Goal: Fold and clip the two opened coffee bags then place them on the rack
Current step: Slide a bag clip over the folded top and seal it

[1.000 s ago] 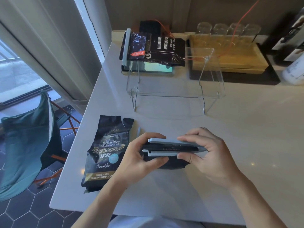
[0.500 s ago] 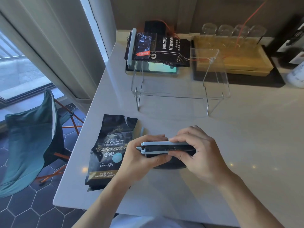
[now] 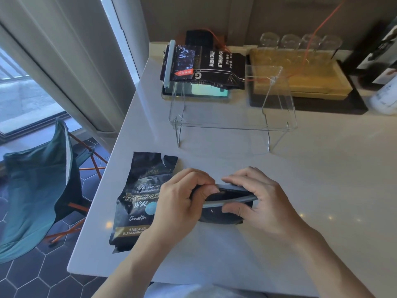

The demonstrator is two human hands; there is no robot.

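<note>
Meanwhile, left hand (image 3: 182, 198) and right hand (image 3: 255, 201) grip a clip (image 3: 232, 195) over the folded coffee bag (image 3: 221, 216) between them, sealing it.

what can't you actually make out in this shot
Head view, the only one:
- Bag being clipped: its print and fold are covered by the left hand and right hand.
- Grey clip: both ends are under fingers, so whether it is latched is unclear.
- Glasses at the back: blurred.
- White bottle: cut off by the right edge.
</note>
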